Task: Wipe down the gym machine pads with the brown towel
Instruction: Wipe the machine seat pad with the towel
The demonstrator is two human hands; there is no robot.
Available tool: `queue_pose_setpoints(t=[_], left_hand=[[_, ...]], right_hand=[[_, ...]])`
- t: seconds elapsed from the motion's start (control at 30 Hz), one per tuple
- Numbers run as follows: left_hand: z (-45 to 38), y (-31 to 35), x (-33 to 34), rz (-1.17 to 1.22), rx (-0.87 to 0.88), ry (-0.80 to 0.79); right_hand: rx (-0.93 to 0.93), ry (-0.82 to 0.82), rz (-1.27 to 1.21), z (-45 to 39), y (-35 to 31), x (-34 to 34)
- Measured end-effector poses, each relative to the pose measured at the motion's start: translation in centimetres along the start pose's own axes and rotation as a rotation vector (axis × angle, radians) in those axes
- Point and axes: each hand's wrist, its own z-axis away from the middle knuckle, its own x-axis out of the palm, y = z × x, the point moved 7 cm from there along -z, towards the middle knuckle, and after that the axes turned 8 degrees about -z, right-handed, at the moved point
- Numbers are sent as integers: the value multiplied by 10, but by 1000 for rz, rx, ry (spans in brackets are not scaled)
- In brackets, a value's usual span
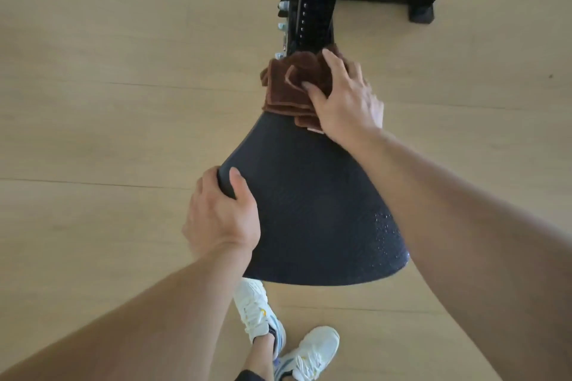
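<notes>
While left grip (221, 213) clasps pad (309, 195) edge | right grip (343, 96), blurred, seemingly flat on towel (288, 83)

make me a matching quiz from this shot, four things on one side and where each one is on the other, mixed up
1 brown towel
2 left hand
3 right hand
4 white sneakers

A on the wooden floor by the pad's near end
B grips the pad's left edge
C bunched at the pad's narrow far end
D presses on the towel

Pairs: 1-C, 2-B, 3-D, 4-A
</notes>
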Motion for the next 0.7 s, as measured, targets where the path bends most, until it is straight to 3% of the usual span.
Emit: queue_pose_setpoints(t=[0.17,0.43,0.6,0.7], left_hand=[[-1,-1,-1,3,20,38],[-1,-1,-3,-6,23,55],[2,0,-5,6,29,79],[3,0,-4,0,38,83]], right_hand=[[-10,-23,-114,34,34,-23],[213,39,-290,198,117,-42],[226,74,-398,253,105,-19],[249,35,-281,237,93,-7]])
